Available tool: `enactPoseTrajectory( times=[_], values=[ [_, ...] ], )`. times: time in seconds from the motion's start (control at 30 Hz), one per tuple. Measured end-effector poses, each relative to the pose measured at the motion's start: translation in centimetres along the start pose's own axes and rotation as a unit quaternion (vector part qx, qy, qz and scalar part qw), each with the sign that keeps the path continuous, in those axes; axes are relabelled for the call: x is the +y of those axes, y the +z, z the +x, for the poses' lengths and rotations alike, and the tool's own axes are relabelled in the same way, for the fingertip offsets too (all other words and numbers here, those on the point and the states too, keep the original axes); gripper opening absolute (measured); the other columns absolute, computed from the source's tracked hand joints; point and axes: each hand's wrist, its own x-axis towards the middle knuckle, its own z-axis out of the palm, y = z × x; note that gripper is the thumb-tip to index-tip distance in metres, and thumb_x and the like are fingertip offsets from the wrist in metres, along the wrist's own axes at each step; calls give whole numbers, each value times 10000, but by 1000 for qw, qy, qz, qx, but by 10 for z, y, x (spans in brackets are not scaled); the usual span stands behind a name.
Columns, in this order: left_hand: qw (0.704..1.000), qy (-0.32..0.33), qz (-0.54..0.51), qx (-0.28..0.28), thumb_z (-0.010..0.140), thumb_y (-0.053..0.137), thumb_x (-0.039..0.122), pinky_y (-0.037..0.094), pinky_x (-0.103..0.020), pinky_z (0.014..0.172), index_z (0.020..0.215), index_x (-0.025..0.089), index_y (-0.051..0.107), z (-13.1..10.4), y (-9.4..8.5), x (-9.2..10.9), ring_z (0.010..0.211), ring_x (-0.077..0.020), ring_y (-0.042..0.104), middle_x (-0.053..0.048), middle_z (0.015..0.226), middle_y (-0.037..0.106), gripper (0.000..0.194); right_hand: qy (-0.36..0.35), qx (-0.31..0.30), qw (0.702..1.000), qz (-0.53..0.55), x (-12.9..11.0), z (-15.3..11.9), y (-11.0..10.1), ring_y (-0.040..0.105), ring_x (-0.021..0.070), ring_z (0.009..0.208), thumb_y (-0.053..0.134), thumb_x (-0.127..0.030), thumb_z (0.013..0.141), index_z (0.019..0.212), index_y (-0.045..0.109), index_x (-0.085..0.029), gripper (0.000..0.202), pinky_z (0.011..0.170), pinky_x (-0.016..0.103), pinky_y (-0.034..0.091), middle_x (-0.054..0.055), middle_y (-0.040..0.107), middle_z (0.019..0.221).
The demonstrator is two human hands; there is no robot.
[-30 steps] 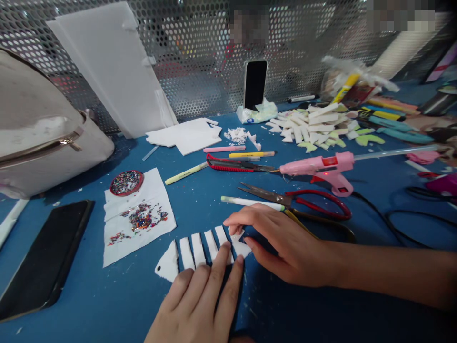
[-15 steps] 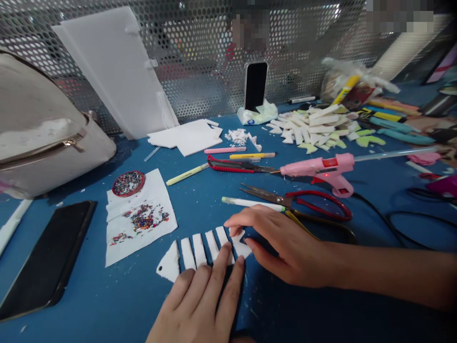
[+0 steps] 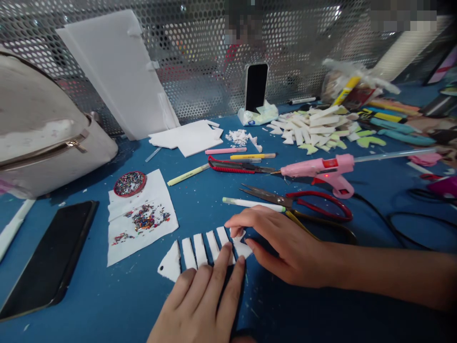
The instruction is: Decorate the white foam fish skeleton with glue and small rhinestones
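A row of white foam pieces lies on the blue table: a triangular head piece with a black dot, several narrow strips and a tail piece at the right end. My left hand rests with its fingers apart, fingertips on the right-hand strips and the tail's lower edge. My right hand arches over the tail piece, index fingertip on its top and thumb near its right edge, with a gap between them. Neither hand grips anything.
Behind my right hand are scissors, a white marker, a red cutter and a pink glue gun with a cord. Beads lie on white paper at left, beside a black phone. Foam scraps are heaped behind.
The view has shifted very slightly. Both hands and the foam pieces hold the same places relative to each other.
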Motion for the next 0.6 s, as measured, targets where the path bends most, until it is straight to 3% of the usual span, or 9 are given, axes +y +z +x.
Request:
enactPoseTrajectory(
  times=[0.27,0.6],
  values=[
    [999,25,24,-12,1009,378,591,352,-334,896,1435,153,530,0,-4,-4,1028,-226,539,-137,1445,567,630,-2,7,1000,-4,1,0,1,621,210,976,432,-103,952,1296,468,-164,351,903,344,476,103,663,1055],
    [1000,-1,-7,9,1023,325,584,348,-348,898,1430,151,532,-1,2,0,1039,-234,542,-139,1461,551,630,-6,-1,1000,5,1,0,1,613,195,975,439,-88,945,1289,467,-150,350,902,329,468,92,658,1051]
  ],
)
